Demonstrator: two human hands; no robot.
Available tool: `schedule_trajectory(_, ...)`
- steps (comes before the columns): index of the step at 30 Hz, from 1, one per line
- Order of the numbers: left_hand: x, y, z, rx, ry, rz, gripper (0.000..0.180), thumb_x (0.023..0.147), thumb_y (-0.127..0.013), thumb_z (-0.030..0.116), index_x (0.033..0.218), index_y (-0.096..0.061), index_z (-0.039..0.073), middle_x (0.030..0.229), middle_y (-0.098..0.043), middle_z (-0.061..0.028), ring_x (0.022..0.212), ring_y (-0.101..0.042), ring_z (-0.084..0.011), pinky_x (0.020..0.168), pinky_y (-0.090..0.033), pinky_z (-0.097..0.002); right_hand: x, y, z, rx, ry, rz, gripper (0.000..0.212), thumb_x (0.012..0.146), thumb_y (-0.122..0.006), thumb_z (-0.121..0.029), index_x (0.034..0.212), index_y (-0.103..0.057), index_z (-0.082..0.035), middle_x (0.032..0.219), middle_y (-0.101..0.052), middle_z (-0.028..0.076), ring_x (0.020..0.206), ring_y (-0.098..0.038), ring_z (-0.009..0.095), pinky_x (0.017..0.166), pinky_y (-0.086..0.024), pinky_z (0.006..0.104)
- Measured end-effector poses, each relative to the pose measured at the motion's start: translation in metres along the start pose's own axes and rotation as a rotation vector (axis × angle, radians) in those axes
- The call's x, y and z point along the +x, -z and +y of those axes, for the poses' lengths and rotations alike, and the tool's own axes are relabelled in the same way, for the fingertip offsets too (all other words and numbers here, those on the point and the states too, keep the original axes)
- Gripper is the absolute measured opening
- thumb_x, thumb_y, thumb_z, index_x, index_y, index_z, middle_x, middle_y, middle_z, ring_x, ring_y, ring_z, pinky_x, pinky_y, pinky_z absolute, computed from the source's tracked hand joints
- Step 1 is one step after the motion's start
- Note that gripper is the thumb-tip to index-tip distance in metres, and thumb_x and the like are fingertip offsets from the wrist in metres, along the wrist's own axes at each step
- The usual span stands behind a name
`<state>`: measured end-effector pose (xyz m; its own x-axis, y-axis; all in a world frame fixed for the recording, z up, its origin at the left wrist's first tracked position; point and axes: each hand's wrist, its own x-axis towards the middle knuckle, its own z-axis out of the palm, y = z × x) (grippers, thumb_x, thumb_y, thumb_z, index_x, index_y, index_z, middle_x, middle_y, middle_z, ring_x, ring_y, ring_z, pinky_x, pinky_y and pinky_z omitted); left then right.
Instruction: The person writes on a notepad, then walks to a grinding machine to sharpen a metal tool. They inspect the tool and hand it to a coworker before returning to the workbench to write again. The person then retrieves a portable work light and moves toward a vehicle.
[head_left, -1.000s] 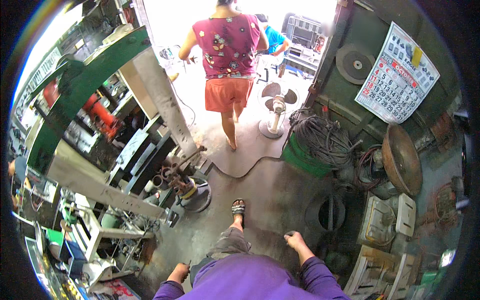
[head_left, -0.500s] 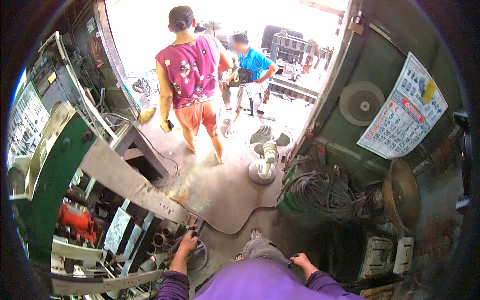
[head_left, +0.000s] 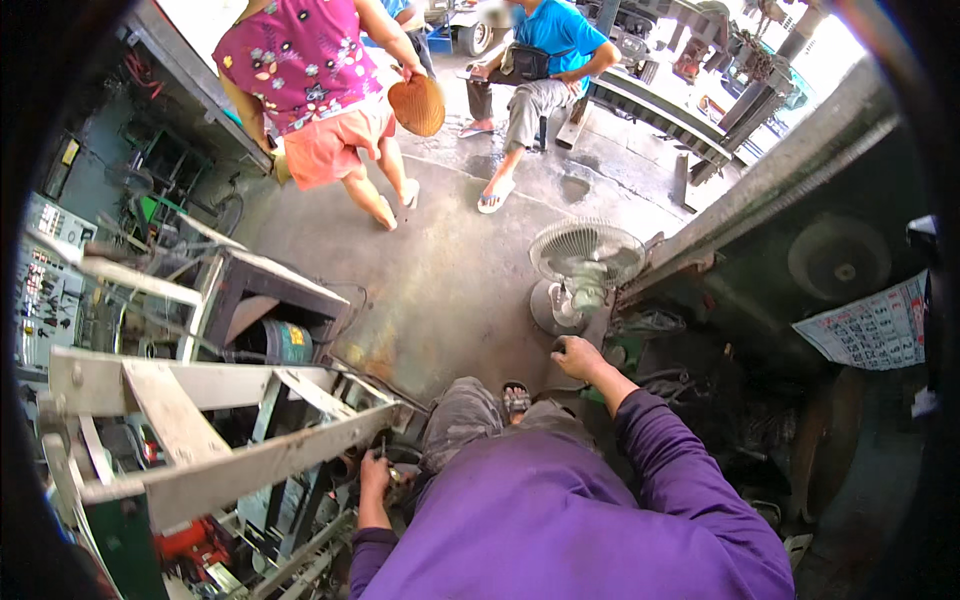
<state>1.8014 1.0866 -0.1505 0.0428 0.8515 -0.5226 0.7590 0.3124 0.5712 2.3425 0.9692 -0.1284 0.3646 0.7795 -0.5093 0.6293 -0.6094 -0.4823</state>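
My left hand [head_left: 374, 476] is low beside a pale metal frame [head_left: 265, 452], its fingers closed around something slim and dark that I cannot make out. My right hand [head_left: 580, 358] reaches forward past my knee with the fingers curled in; whatever they may hold is too small to name. Just beyond it on the floor stands a grey electric fan [head_left: 586, 252], whose round base [head_left: 552, 306] is close to my fingertips. Whether the right hand touches the fan cannot be told.
A person in a floral top [head_left: 300, 65] stands ahead, holding a woven hand fan [head_left: 416, 106]. Another person in a blue shirt [head_left: 560, 35] sits by the doorway. A workbench [head_left: 275, 275] is on the left; a wall calendar [head_left: 870, 325] and grinding disc [head_left: 838, 258] are on the right.
My view has tilted and come closer to the people and fan. My right hand has risen from beside my thigh toward the fan. The left hand stays low by the frame.
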Motion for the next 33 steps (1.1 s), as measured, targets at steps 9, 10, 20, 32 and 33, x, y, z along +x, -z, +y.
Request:
schedule_trajectory(9,0.216,0.002,0.051,0.186,0.088,-0.308,0.027,0.087,-0.057,0.008,0.106,-0.069,-0.006,0.082,-0.071,-0.016,0.059,-0.066,-0.0276,0.054,-0.05,-0.0408,0.168,0.042,-0.054,0.085,-0.103,0.11,0.043,0.089,-0.066,-0.033,0.117,-0.07,-0.002,0.114,-0.071,0.024,0.112,-0.066,0.041,0.097,-0.052,0.0476)
schedule_trajectory(10,0.245,0.006,0.073,0.105,0.146,-0.273,0.026,0.087,-0.056,0.007,0.105,-0.069,-0.006,0.082,-0.071,-0.0165,0.06,-0.066,-0.0289,0.054,-0.05,-0.0419,0.171,0.045,-0.055,0.128,-0.108,0.127,0.04,0.089,-0.066,-0.032,0.113,-0.071,0.0,0.112,-0.072,0.024,0.11,-0.067,0.041,0.096,-0.053,0.0465)
schedule_trajectory(20,0.466,0.023,0.298,-0.029,0.213,-0.139,0.025,0.099,-0.052,0.019,0.111,-0.067,0.003,0.074,-0.065,-0.0096,0.051,-0.056,-0.0211,0.045,-0.043,-0.04,0.25,0.105,-0.044,0.39,-0.327,0.191,0.044,0.088,-0.066,-0.036,0.115,-0.071,-0.002,0.111,-0.072,0.025,0.109,-0.067,0.041,0.097,-0.053,0.0482)
schedule_trajectory(32,0.611,-0.054,0.565,0.308,0.0,-0.46,0.028,0.1,-0.058,0.023,0.114,-0.064,0.0,0.079,-0.066,-0.0098,0.055,-0.056,-0.0195,0.046,-0.045,-0.0377,0.403,0.262,-0.032,0.509,-0.38,0.336,0.036,0.089,-0.066,-0.031,0.113,-0.073,-0.004,0.109,-0.073,0.022,0.107,-0.069,0.038,0.094,-0.055,0.0456)
schedule_trajectory(33,0.625,-0.066,0.579,0.377,-0.019,-0.507,0.028,0.101,-0.058,0.022,0.115,-0.064,0.0,0.079,-0.066,-0.0096,0.055,-0.056,-0.0193,0.046,-0.045,-0.0379,0.405,0.271,-0.028,0.513,-0.432,0.364,0.037,0.089,-0.067,-0.031,0.113,-0.073,-0.004,0.11,-0.072,0.023,0.108,-0.068,0.038,0.095,-0.054,0.0451)
